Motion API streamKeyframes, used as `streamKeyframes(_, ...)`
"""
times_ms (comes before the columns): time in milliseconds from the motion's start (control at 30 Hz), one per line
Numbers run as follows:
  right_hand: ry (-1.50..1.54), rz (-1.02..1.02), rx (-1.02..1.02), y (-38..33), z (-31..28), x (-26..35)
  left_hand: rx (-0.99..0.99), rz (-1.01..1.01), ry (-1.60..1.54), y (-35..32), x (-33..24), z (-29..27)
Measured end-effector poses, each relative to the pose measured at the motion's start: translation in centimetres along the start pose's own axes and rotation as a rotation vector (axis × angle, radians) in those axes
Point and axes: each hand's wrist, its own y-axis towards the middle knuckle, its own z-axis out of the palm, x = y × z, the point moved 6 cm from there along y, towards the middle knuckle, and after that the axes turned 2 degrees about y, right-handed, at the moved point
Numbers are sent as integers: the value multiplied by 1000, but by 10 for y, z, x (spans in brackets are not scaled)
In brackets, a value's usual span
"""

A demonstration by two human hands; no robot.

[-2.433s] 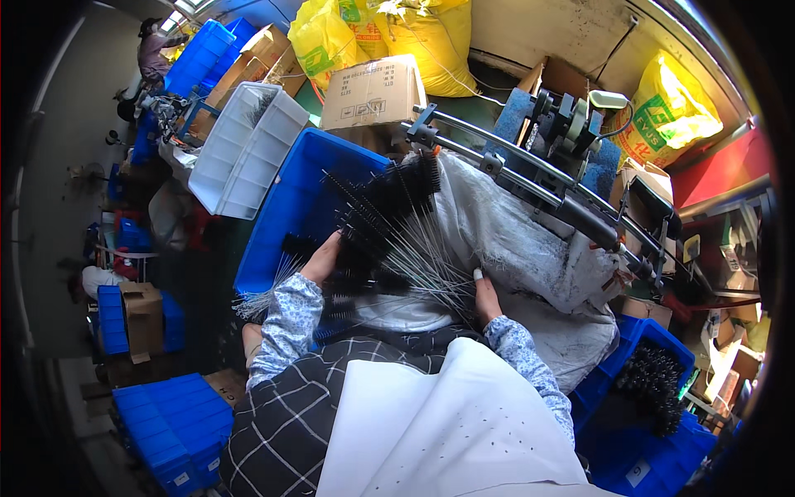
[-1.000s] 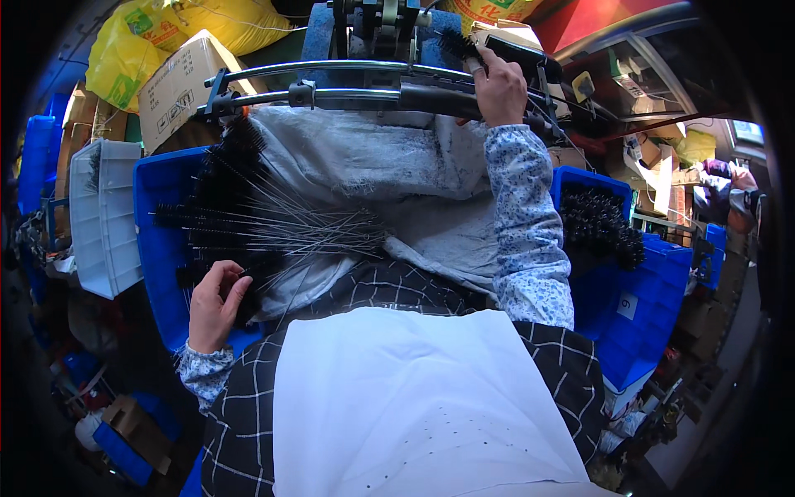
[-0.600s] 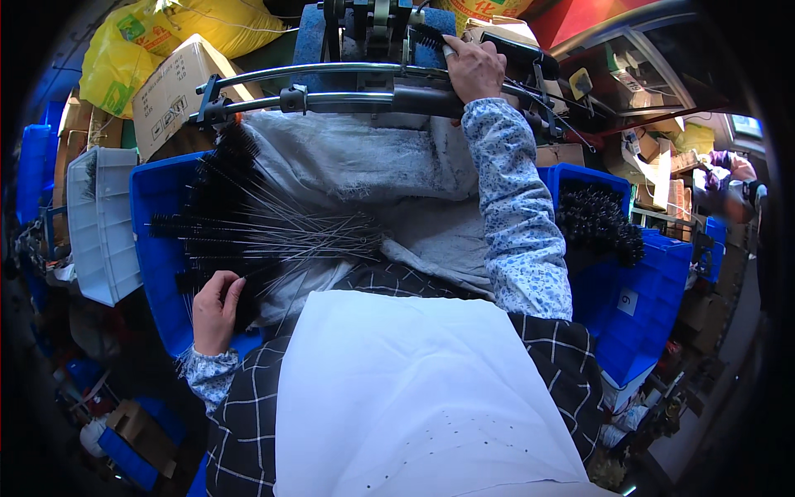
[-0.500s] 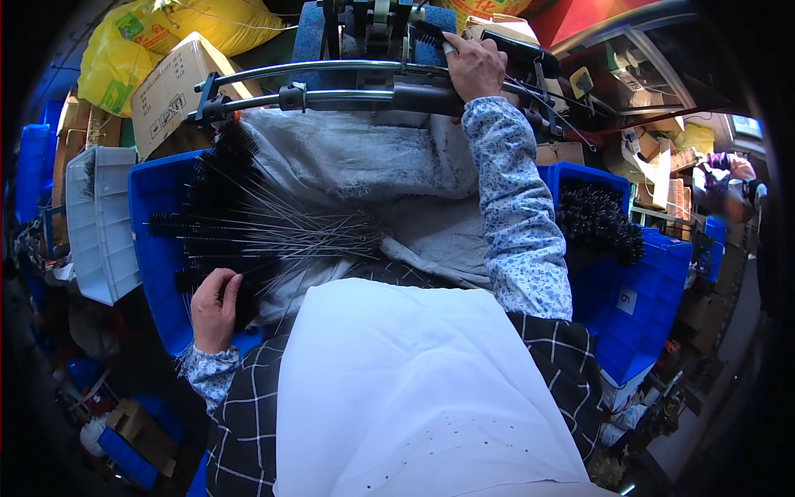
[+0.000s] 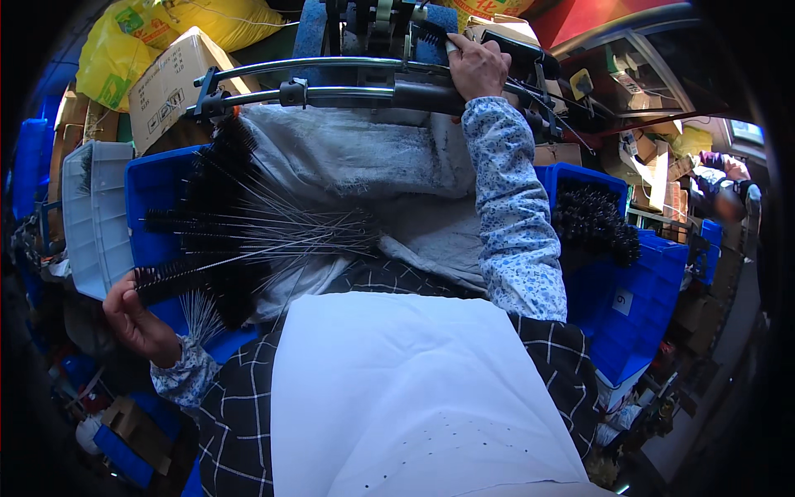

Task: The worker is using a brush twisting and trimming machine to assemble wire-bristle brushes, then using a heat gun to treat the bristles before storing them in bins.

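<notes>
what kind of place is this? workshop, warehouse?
Most likely a small brush-making workshop. Blue crates hold piles of black wire-stemmed bottle brushes, the right hand rests on a bench machine's metal bar, and cardboard boxes crowd around.

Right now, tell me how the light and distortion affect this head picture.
Head view: fisheye bends the metal bar and leaves black corners; hard sunlight brightens the white apron and the right hand; the left hand sits in shade; the far person is blurred.

Blue-and-white floral sleeves cover both forearms, above a black-and-white checked garment and a plain white apron.
</notes>
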Motion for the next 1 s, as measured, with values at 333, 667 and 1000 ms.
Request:
streamKeyframes(333,26,76,35,1,1,-5,-224,-150,-265,12,10,-8)
streamKeyframes(667,44,78,29,3,5,-7,-84,-224,-348,-6,5,32)
streamKeyframes(1000,-63,-4,101,11,14,-3,-71,-200,-341,-6,3,34)
